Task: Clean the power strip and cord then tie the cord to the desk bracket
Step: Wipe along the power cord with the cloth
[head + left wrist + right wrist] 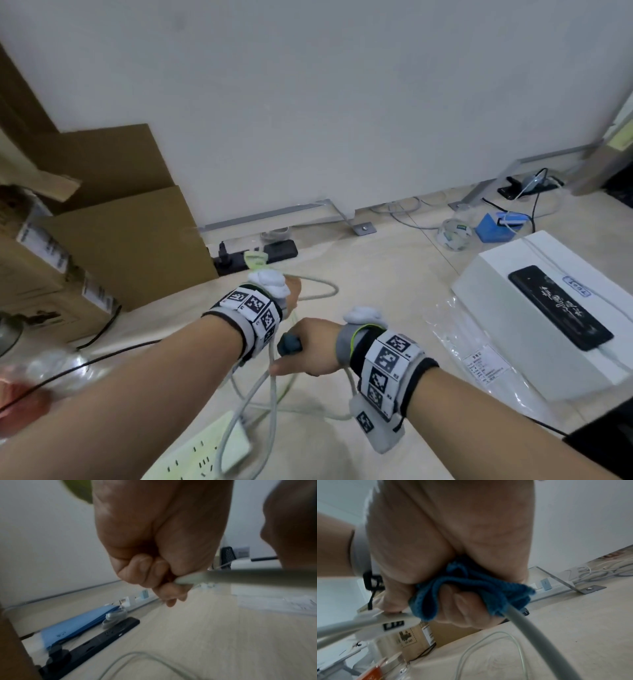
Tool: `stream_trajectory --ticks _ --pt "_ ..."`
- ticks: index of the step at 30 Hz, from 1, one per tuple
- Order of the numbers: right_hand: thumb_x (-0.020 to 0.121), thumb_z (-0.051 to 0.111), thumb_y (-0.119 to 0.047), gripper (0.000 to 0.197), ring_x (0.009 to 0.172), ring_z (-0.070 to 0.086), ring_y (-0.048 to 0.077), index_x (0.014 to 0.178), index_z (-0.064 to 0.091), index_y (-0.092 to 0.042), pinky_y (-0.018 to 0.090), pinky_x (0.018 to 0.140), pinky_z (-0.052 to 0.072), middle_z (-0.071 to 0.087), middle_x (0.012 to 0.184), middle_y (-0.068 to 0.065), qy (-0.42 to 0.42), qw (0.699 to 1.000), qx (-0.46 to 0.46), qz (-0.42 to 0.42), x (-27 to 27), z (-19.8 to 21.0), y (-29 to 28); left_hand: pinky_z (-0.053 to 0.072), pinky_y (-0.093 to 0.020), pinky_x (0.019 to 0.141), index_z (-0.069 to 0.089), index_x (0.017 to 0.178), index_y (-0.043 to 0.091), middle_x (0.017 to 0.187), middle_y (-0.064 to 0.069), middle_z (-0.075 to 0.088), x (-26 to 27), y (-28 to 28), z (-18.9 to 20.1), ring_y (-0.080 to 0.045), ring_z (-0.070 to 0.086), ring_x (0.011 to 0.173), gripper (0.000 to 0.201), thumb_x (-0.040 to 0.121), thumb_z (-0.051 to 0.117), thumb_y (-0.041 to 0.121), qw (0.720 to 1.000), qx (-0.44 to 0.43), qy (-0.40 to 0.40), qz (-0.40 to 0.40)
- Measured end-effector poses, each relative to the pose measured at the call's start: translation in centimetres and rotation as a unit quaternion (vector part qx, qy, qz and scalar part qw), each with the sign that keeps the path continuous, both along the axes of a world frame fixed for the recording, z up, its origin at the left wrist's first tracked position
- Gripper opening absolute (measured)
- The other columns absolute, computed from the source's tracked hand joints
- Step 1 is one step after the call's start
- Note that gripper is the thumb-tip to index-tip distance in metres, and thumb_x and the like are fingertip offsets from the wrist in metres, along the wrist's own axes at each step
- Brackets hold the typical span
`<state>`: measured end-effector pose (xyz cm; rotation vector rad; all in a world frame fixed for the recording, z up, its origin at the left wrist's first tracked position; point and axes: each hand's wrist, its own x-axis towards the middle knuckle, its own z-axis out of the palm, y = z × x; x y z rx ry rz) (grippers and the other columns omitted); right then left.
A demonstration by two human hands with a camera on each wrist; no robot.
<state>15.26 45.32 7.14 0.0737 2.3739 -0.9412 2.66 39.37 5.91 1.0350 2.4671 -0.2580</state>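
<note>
While two hands point(291, 294) point(310, 346) hold one cord point(270, 373), one cloth point(471, 588)

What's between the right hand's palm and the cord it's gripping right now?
A folded blue cloth sits between the right hand and the grey-white cord, wrapped round the cord where the fingers close. The right wrist view shows it best; the head view shows only a blue tip.

Head view downward — wrist views close, cord point(270, 373) shared
</note>
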Motion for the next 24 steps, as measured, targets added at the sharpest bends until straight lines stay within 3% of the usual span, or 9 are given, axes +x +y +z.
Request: stream_trajectory --ticks 3,6,8,9,12,17,21,23,24 --pt "0.081 0.060 -0.059 0.059 0.056 0.037 0.022 0.058 0.023 -0.019 0.030 0.061 0.037 0.038 0.065 0.012 0.032 0.999 -0.038 -0.007 0.3 0.1 0.6 0.053 -0.032 0.085 0.065 0.096 0.026 0.104 0.005 0.068 -0.7 -0.8 -0.9 -0.019 0.065 0.095 0.026 0.095 0.046 0.043 0.998 0.016 -0.048 -0.024" --pt "0.079 0.064 -0.053 0.059 0.054 0.034 0.023 0.055 0.021 -0.019 0.032 0.057 0.035 0.037 0.070 0.027 0.054 0.990 -0.126 -0.038 0.9 -0.6 1.6 0.048 -0.030 0.089 0.052 0.133 0.030 0.117 0.004 0.064 -0.5 -1.4 -1.7 -0.019 0.062 0.104 0.038 0.096 0.046 0.037 0.986 0.105 -0.124 0.023" --pt "0.085 0.066 -0.038 0.054 0.052 0.033 0.022 0.050 0.030 -0.022 0.031 0.053 0.034 0.040 0.068 0.031 0.051 0.977 -0.190 -0.087 1.4 -0.5 2.5 0.046 -0.025 0.074 0.035 0.141 0.038 0.109 -0.003 0.065 0.0 -1.9 -1.9 -0.020 0.063 0.090 0.048 0.097 0.048 0.025 0.969 0.146 -0.193 0.053" --pt "0.088 0.066 -0.034 0.048 0.048 0.033 0.021 0.050 0.038 -0.023 0.029 0.049 0.033 0.041 0.061 0.027 0.062 0.966 -0.219 -0.121 1.7 -0.1 3.0 0.045 -0.023 0.064 0.038 0.133 0.043 0.096 -0.001 0.065 0.3 -2.3 -1.9 -0.016 0.061 0.073 0.044 0.096 0.050 0.022 0.959 0.160 -0.223 0.061" --pt "0.090 0.062 -0.035 0.035 0.039 0.030 0.015 0.063 0.049 -0.017 0.021 0.041 0.027 0.039 0.043 0.003 0.133 0.884 -0.328 -0.305 1.6 1.3 4.6 0.042 -0.021 0.050 0.068 0.105 0.018 0.084 -0.002 0.065 0.4 -3.3 -2.2 -0.004 0.050 0.046 0.022 0.096 0.048 0.013 0.930 0.203 -0.289 0.103" --pt "0.087 0.059 -0.054 0.046 0.043 0.030 0.018 0.067 0.048 -0.014 0.031 0.049 0.030 0.040 0.043 0.001 0.155 0.785 -0.256 -0.542 0.0 2.8 6.5 0.042 -0.024 0.052 0.061 0.113 -0.002 0.089 -0.012 0.064 1.0 -3.8 -1.2 -0.018 0.053 0.059 0.029 0.099 0.040 0.013 0.766 0.292 -0.473 0.322" --pt "0.090 0.051 -0.056 0.051 0.041 0.036 0.019 0.067 0.045 -0.011 0.030 0.049 0.035 0.041 0.049 0.005 0.096 0.692 -0.260 -0.667 0.0 2.9 7.0 0.056 -0.036 0.074 0.048 0.132 0.007 0.121 -0.010 0.061 -0.6 -4.2 0.2 -0.031 0.068 0.087 0.036 0.099 0.046 0.022 0.604 0.469 -0.466 0.446" --pt "0.090 0.052 -0.057 0.052 0.041 0.038 0.020 0.071 0.045 -0.010 0.030 0.049 0.037 0.040 0.051 0.006 0.081 0.653 -0.295 -0.692 -0.2 2.9 7.0 0.056 -0.040 0.082 0.044 0.135 0.010 0.123 -0.011 0.060 -1.1 -4.1 0.9 -0.034 0.066 0.095 0.037 0.101 0.042 0.023 0.576 0.515 -0.425 0.472" --pt "0.090 0.053 -0.058 0.051 0.041 0.038 0.021 0.072 0.045 -0.010 0.030 0.048 0.038 0.039 0.051 0.006 0.079 0.639 -0.313 -0.698 -0.3 3.0 6.8 0.056 -0.041 0.084 0.047 0.133 0.008 0.118 -0.012 0.062 -0.9 -4.0 1.3 -0.032 0.066 0.095 0.036 0.101 0.042 0.023 0.606 0.503 -0.403 0.466"
